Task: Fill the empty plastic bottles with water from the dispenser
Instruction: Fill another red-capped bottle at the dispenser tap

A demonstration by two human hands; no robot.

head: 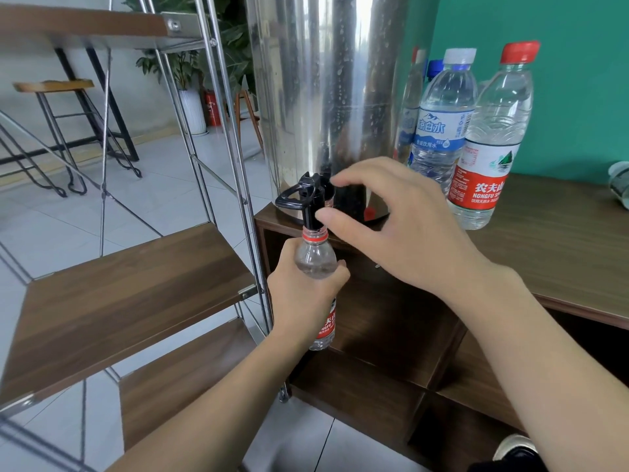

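A tall steel water dispenser (326, 97) stands on the wooden cabinet (561, 253), its black tap (306, 195) hanging over the cabinet's front left corner. My left hand (303, 294) grips a clear, uncapped red-label bottle (315, 257) upright, with its mouth right under the spout. Water shows in the bottle's shoulder. My right hand (384, 226) hovers beside the tap, fingers spread and relaxed, fingertips close to the tap body. I cannot tell whether they touch it.
Right of the dispenser stand several capped bottles: a red-capped one (490, 144), a white-capped blue-label one (442, 120) and others behind. A metal rack with wooden shelves (119, 294) stands at the left. A green wall rises behind the cabinet.
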